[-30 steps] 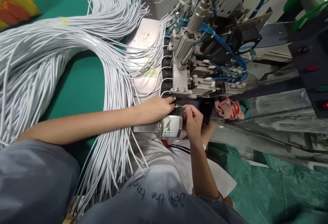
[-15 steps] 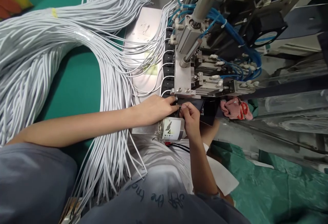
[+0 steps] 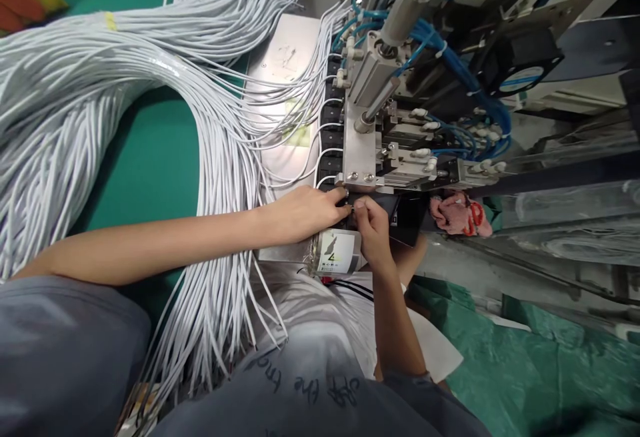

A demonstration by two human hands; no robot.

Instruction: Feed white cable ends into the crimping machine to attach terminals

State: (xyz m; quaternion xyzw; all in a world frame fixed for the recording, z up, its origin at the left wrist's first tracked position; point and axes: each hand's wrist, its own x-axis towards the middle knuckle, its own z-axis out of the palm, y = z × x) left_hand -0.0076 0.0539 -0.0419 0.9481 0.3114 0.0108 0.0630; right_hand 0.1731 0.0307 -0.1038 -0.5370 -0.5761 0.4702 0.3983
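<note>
While both grips are pinched on a wire end (image 3: 351,208) at the machine (image 3: 367,157), seating is judged underway; steady alignment is required: left hand (image 3: 305,210), right hand (image 3: 373,230).

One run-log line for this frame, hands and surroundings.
left hand: pinching at fixture slot | right hand: fingertips meeting left | machine: above hands | white wires: bundle left on green mat

"the" handwritten on grey shirt (image 3: 310,384)
</note>
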